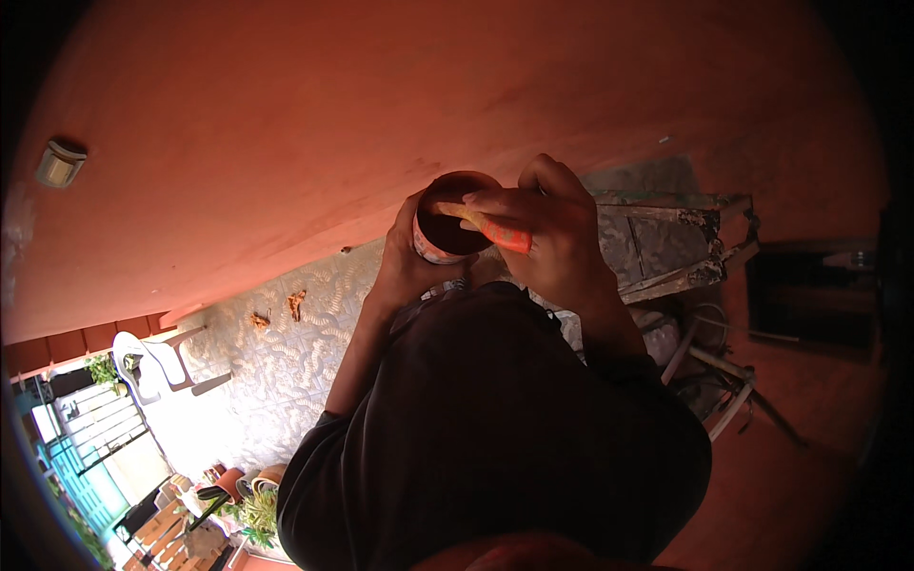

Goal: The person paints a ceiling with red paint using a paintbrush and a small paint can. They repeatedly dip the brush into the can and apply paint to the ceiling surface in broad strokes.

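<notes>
At six o'clock, nearest to us, is our dark shirt (505,409). Just past it, toward twelve, our left hand (405,262) grasps the can (435,251) from its nine-o'clock side, its open mouth toward us. Our right hand (562,228), at the can's three-o'clock side, pinches an orange-handled tool (506,235), its tan end over the can's mouth; whether it touches the contents we cannot tell. Beyond, a worn frame (710,228) stands between two and three, the reddish wall (362,105) spans twelve, a white chair (168,364) sits between eight and nine, and plants (259,514) lie toward seven.
</notes>
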`<state>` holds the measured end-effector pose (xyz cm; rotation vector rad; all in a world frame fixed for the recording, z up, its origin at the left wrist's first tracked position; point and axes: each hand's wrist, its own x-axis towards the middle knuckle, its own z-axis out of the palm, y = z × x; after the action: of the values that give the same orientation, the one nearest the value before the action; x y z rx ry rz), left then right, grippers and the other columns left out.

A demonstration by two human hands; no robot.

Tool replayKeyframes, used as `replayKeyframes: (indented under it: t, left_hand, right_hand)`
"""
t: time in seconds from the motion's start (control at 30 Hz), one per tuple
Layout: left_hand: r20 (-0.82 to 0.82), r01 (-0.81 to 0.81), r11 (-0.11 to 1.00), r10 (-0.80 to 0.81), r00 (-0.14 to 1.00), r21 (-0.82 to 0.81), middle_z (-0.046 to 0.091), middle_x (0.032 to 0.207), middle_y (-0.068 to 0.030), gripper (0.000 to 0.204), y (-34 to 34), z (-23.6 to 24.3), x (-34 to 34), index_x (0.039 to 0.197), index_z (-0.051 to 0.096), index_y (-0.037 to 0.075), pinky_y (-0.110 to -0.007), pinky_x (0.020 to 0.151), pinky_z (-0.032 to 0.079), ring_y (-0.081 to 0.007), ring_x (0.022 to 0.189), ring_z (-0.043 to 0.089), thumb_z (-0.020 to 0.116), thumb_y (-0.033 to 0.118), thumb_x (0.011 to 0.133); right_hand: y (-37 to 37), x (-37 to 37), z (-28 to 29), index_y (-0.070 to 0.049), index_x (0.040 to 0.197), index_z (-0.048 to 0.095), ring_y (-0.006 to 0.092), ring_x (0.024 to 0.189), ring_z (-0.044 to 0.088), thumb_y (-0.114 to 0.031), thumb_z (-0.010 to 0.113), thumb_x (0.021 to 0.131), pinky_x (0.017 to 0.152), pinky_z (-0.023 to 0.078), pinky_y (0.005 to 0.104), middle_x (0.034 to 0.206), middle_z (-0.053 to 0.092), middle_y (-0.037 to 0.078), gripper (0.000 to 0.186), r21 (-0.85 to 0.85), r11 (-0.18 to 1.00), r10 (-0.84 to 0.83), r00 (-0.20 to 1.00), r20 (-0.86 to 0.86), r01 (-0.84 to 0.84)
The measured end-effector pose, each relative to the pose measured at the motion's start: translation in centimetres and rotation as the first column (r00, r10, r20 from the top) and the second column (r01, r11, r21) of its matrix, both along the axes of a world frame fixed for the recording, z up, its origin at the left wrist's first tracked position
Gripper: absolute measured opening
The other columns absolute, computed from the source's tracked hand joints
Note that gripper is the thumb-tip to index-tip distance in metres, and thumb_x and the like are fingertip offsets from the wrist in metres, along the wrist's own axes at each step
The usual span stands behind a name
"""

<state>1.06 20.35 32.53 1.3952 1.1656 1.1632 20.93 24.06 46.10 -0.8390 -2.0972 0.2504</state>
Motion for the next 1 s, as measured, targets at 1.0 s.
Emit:
replayKeyframes:
  t: [1.0]
  left_hand:
    - [0.079,0.033,0.996,-0.040,0.996,0.078,0.074,0.139,-0.0175,0.098,0.7,0.8,-1.0,0.156,0.053,0.001,-0.043,0.111,0.060,-0.0277,0.130,0.073,0.103,0.012,0.073]
  right_hand:
    - [1.3,0.9,-1.2,-0.005,0.109,0.078,0.0195,0.079,0.070,-0.007,0.091,0.091,0.064,0.056,0.0349,0.091,0.073,0.008,0.023,0.000,1.000,0.011,0.979,-0.202,-0.011]
